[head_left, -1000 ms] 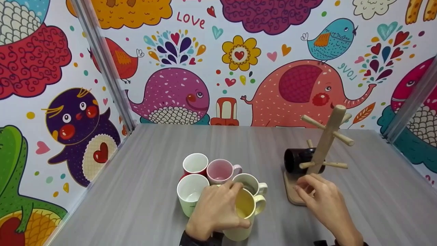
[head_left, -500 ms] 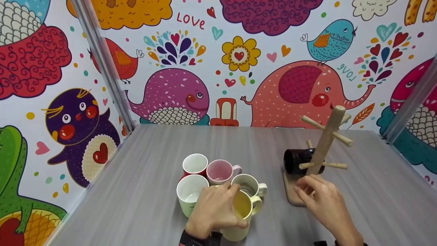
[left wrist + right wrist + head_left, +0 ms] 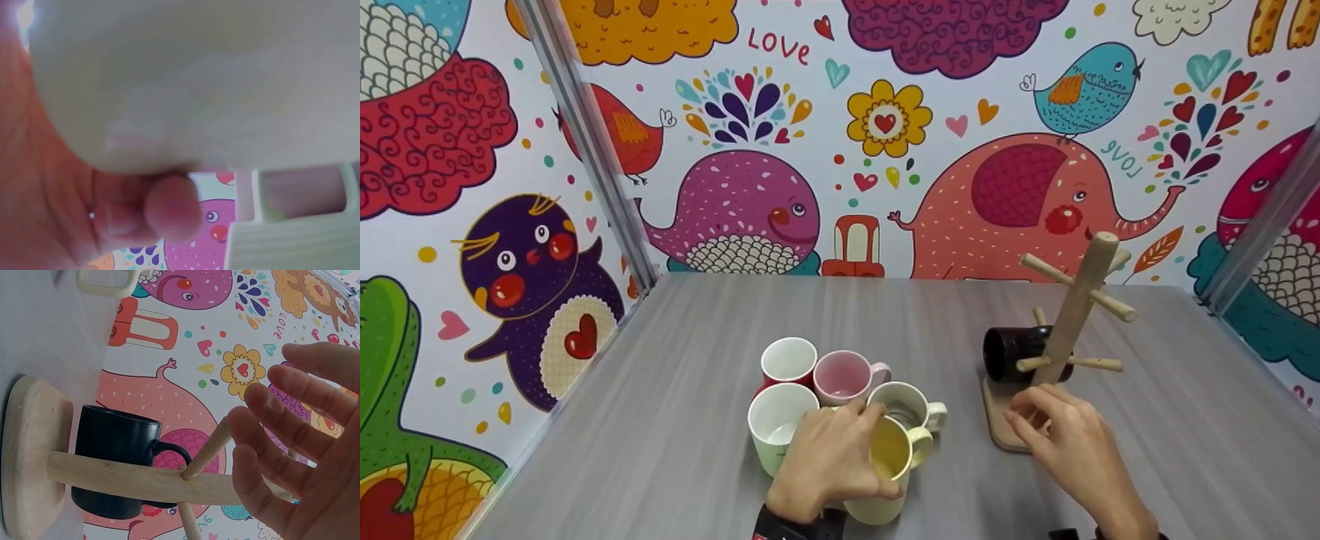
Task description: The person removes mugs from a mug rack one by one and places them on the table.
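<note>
Tilted further leftward, yellow mug (image 3: 885, 472) sits inside left hand (image 3: 829, 461) grip.

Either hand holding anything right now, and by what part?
Left hand grips the yellow mug round its body, not the handle. Right hand holds nothing, fingers open.

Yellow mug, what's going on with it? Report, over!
Left hand grips yellow mug. Right hand open by rack; black mug hangs there. Four mugs crowd close behind.
</note>
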The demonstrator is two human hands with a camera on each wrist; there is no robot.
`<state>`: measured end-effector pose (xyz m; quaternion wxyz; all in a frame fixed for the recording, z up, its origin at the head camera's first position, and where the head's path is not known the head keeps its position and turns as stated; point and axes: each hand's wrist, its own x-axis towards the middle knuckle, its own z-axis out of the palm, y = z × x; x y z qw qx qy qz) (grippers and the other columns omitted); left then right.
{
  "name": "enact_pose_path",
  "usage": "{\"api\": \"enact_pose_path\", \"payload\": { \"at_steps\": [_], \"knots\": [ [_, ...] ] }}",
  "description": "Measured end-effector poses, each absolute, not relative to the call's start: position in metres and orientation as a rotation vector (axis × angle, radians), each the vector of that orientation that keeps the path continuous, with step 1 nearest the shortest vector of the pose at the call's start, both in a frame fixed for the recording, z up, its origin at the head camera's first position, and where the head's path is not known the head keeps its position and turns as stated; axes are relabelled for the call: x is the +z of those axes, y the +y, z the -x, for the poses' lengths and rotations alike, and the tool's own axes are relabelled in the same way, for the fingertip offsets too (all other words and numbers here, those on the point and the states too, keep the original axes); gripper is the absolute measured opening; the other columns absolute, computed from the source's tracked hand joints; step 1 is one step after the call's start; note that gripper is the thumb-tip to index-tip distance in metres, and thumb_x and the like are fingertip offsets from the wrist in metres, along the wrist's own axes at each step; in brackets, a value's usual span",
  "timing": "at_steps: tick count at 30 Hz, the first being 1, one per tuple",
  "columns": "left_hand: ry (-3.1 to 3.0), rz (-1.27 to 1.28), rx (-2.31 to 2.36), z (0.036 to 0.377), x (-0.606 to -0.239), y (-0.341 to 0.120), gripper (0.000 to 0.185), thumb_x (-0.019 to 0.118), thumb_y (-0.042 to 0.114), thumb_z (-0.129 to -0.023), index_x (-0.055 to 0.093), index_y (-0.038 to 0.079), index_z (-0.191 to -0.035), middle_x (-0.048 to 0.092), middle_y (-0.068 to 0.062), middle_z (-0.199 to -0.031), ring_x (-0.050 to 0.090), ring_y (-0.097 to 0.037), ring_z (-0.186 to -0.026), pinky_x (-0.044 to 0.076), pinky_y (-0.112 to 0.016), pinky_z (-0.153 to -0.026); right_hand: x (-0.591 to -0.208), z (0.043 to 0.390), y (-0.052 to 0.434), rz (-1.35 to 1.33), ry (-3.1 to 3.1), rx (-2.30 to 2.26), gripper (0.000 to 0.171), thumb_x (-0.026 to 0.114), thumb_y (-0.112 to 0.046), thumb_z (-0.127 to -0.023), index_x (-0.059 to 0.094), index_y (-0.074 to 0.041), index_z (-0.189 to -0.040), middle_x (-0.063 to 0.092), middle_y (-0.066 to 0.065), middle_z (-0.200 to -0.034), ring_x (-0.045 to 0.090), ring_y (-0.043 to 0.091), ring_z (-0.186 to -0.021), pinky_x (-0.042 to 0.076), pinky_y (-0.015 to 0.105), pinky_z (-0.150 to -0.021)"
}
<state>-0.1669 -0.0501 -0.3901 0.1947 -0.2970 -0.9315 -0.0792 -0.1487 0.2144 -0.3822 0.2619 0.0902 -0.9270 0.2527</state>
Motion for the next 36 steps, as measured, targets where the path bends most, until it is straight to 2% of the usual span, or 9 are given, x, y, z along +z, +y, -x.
{"api": "enact_pose_path", "payload": {
  "at_steps": [11, 20, 26, 36],
  "knots": [
    [-2.604, 0.83, -0.208, 0.17, -0.394, -0.051, 0.059, 0.071, 0.059, -0.047, 0.058, 0.018, -0.087, 0.052, 0.007, -0.075, 0.05, -0.01, -0.056, 0.035, -0.024, -0.046, -0.382, 0.148, 0.214, -0.246, -2.523, 0.687, 0.02, 0.074, -0.007, -0.073, 0.061, -0.023, -0.072, 0.05, -0.016, -0.068, 0.051, 0.003, -0.059, 0.044, 0.024, -0.052],
    [-2.639, 0.831, -0.202, 0.171, -0.396, -0.052, 0.062, 0.072, 0.059, -0.047, 0.059, 0.017, -0.091, 0.053, 0.006, -0.078, 0.053, -0.011, -0.059, 0.036, -0.025, -0.048, -0.383, 0.149, 0.215, -0.254, -2.516, 0.679, 0.021, 0.075, -0.007, -0.072, 0.061, -0.023, -0.071, 0.05, -0.017, -0.067, 0.052, 0.002, -0.058, 0.044, 0.024, -0.053],
    [-2.622, 0.831, -0.205, 0.173, -0.401, -0.054, 0.058, 0.073, 0.057, -0.045, 0.058, 0.018, -0.086, 0.051, 0.008, -0.074, 0.051, -0.011, -0.055, 0.035, -0.025, -0.046, -0.382, 0.148, 0.215, -0.25, -2.542, 0.711, 0.02, 0.074, -0.009, -0.074, 0.061, -0.025, -0.072, 0.051, -0.017, -0.068, 0.052, 0.002, -0.059, 0.044, 0.024, -0.053],
    [-2.685, 0.845, -0.266, 0.174, -0.404, -0.061, 0.072, 0.08, 0.05, -0.043, 0.062, 0.019, -0.106, 0.055, 0.007, -0.087, 0.056, -0.011, -0.069, 0.039, -0.027, -0.052, -0.381, 0.149, 0.214, -0.222, -2.581, 0.716, 0.019, 0.073, -0.01, -0.075, 0.061, -0.024, -0.072, 0.052, -0.014, -0.069, 0.053, 0.003, -0.06, 0.045, 0.025, -0.055]
  ]
}}
